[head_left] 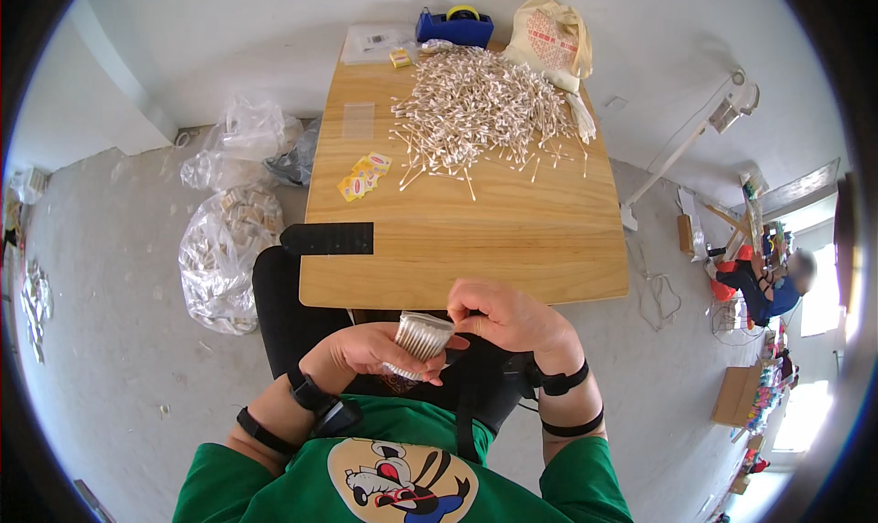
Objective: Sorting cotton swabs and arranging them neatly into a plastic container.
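In front of my body, just off the table's near edge, my left hand (373,348) is wrapped round a clear pack of cotton swabs (422,337), its white sticks lying side by side. My right hand (498,314) is at the pack's upper right corner, thumb and forefinger pinched together there. Whatever lies between those fingertips is too small to make out. A big heap of loose cotton swabs (485,102) covers the far part of the wooden table (476,249). Several yellow-and-white cards (365,176) lie fanned out at the table's left side.
A blue tape dispenser (455,29) and a cream cloth bag (550,38) stand at the far edge. A black strip (329,239) juts over the left edge. Filled plastic bags (229,258) sit on the floor at left. A white lamp stand (681,148) and a seated person (777,290) are at right.
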`<state>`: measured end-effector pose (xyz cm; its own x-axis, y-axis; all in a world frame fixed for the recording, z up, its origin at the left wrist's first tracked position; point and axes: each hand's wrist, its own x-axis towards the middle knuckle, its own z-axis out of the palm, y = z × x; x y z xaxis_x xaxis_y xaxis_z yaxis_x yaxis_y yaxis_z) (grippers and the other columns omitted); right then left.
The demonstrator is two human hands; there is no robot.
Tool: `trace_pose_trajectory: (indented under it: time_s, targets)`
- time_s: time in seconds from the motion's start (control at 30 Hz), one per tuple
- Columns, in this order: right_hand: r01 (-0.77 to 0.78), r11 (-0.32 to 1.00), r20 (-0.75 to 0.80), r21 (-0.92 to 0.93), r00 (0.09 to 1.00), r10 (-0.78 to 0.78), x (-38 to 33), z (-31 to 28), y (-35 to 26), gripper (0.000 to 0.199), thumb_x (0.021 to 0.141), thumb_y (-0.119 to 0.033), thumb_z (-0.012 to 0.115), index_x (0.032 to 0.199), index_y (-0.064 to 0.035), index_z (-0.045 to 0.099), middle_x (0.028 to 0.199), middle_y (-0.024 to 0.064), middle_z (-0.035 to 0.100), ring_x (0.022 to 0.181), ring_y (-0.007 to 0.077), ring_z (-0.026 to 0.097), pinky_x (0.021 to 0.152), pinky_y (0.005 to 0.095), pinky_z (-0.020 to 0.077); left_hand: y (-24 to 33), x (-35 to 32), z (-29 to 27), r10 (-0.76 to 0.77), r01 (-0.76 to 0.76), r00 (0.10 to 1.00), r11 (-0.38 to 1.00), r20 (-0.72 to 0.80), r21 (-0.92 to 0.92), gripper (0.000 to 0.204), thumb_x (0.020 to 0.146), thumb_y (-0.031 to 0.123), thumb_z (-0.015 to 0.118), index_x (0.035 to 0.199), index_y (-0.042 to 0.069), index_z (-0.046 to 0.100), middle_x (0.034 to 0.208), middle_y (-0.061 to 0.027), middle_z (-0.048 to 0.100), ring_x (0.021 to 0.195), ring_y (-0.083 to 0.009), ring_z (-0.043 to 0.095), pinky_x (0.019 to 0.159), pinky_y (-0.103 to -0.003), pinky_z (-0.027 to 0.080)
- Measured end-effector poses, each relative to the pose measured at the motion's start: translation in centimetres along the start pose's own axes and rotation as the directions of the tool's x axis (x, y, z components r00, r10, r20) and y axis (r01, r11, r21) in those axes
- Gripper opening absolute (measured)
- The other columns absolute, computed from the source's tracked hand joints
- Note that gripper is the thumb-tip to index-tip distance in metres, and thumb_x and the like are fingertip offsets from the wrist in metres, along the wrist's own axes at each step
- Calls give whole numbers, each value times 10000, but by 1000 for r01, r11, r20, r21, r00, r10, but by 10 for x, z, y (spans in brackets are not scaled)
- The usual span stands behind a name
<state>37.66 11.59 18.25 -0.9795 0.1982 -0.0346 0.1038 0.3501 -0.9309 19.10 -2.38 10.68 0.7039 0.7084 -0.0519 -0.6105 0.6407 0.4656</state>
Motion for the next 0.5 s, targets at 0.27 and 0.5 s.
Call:
trace_pose_trajectory:
  time_s: [0.27, 0.5]
  targets:
    - [-26, 999, -308, -22, 951, 18, 9, 13, -5, 161, 811, -9, 695, 942, -34, 606, 902, 60, 602, 843, 190, 583, 734, 320, 473, 15, -2, -6, 82, -50, 988, 972, -132, 228, 453, 844, 32, 697, 1270, 13, 544, 930, -13, 569, 937, -140, 582, 956, -338, 470]
    - [-133, 984, -288, 115, 944, 161, 22, 35, 18, 142, 847, -55, 711, 947, -17, 619, 867, 67, 612, 828, 180, 614, 732, 309, 499, 2, -3, -30, 107, -57, 980, 959, -169, 277, 249, 881, 69, 680, 1116, 20, 614, 1036, -37, 630, 993, -146, 592, 930, -318, 462]
